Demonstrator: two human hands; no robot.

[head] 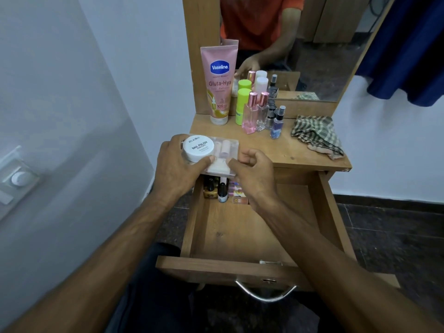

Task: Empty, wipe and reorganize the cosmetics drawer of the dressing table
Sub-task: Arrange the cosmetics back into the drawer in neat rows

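Observation:
The wooden drawer is pulled out below the dressing table top. At its back left stand a few small nail polish bottles and flat pink packets. My left hand grips a round white nail polish remover tub together with the left side of a clear plastic pack of small cosmetics. My right hand pinches the pack's right side. Both are held over the table's front edge, above the drawer's back.
On the table top stand a pink Vaseline tube, a green-capped stick, two pink-capped perfume bottles and small spray bottles. A checked cloth lies at the right. A mirror rises behind. The drawer's metal handle faces me.

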